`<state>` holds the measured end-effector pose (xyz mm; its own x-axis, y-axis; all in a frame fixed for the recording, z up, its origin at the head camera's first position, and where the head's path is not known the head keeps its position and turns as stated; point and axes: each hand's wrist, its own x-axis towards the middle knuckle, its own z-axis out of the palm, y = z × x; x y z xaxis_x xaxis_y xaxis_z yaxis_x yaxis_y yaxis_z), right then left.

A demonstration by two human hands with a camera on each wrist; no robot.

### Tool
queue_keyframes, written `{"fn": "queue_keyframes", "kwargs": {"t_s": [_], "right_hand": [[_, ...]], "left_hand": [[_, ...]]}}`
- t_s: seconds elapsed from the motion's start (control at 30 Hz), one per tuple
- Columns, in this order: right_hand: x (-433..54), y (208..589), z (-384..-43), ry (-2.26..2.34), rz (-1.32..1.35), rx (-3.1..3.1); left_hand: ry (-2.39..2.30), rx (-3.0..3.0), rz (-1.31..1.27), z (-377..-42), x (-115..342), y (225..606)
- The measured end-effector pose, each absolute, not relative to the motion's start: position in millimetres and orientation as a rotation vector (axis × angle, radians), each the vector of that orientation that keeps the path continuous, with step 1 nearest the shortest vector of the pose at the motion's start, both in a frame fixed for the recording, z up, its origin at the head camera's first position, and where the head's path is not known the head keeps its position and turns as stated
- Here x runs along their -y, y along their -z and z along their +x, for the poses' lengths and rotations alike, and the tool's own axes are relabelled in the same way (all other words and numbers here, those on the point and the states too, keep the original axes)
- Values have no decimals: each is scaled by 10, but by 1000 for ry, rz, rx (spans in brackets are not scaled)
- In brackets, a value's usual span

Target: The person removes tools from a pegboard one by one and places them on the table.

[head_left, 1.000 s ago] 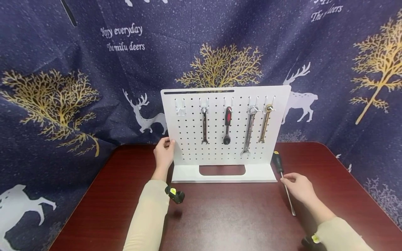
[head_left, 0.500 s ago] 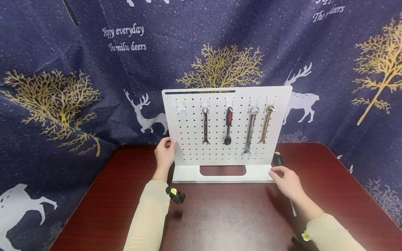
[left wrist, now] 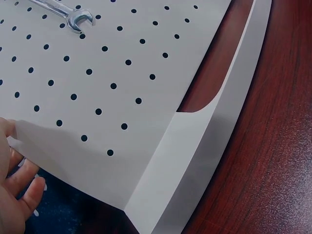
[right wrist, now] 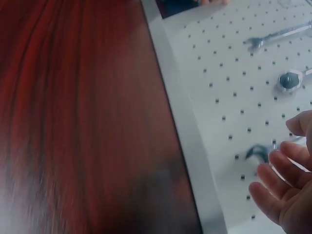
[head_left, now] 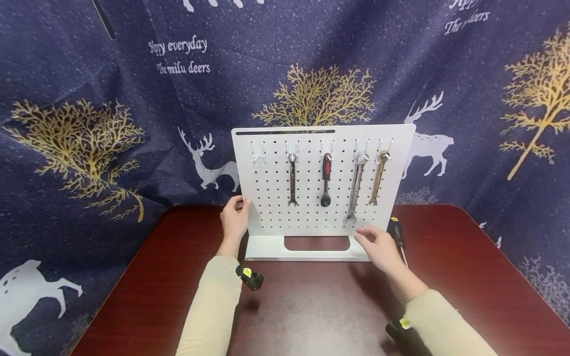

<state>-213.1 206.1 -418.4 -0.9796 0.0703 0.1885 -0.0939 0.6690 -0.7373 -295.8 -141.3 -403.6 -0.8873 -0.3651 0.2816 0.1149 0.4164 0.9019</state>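
Observation:
A white pegboard (head_left: 307, 212) stands upright on its base. My left hand (head_left: 234, 217) holds its left edge, with the thumb in front and the fingers (left wrist: 25, 178) behind. My right hand (head_left: 378, 244) hovers before the lower right of the board, holding nothing, fingers loosely bent. Closest to it is the lower end of a large combination wrench (head_left: 355, 190). Also hanging from hooks are a dark wrench (head_left: 292, 180), a ratchet (head_left: 326, 178) with a red and black handle, and a gold-toned wrench (head_left: 378, 178). The leftmost hook (head_left: 259, 155) bears no tool.
A black-handled screwdriver (head_left: 395, 231) lies on the dark red table (head_left: 294, 306) right of the board, its shaft partly hidden by my right arm. A blue cloth (head_left: 107, 163) printed with deer and trees hangs behind.
My right hand has left the screwdriver's shaft and moved left to the board, carrying nothing. The screwdriver stays on the table. My left hand keeps its hold on the edge.

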Motion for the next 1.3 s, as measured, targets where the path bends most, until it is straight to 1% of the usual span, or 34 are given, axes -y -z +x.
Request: {"fn": "queue_keyframes", "kwargs": {"t_s": [0.37, 0.63, 1.3], "right_hand": [[-1650, 3984, -2243, -1369, 127, 2581], [-1453, 3850, -2344, -1420, 237, 2565], [-1005, 3574, -2616, -1622, 413, 2498]], "left_hand": [[1469, 2239, 203, -2963, 1418, 4038], [1458, 2227, 217, -2962, 1403, 4032], [1458, 2229, 214, -2978, 1410, 4056]]}}
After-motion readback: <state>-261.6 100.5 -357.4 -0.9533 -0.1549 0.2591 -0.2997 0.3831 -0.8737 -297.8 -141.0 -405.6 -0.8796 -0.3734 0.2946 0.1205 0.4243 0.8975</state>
